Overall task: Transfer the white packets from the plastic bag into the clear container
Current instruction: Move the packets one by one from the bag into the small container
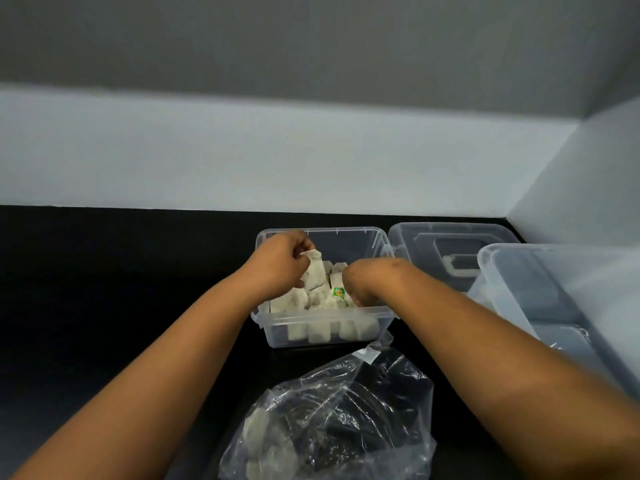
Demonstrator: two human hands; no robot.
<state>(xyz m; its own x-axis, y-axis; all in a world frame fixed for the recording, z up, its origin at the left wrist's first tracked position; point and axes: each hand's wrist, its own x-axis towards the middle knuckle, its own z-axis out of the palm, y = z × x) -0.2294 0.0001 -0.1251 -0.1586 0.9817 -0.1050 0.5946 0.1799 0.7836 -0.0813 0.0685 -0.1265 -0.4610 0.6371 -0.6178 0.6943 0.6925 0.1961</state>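
Note:
A clear container [325, 336] stands on the black counter, holding several white packets [298, 301]. My left hand [282, 259] is over its left side and pinches one white packet [313, 275] upright. My right hand [356, 284] is bent down into the container's right side, its fingers hidden among the packets beside one with a green and orange label [338, 292]. The crumpled plastic bag [332, 417] lies in front of the container, with a few pale packets [258, 434] showing in its left side.
A clear lid [450, 247] lies to the right of the container. A bigger clear tub [568, 292] stands at the far right. A grey wall runs behind the counter and along the right.

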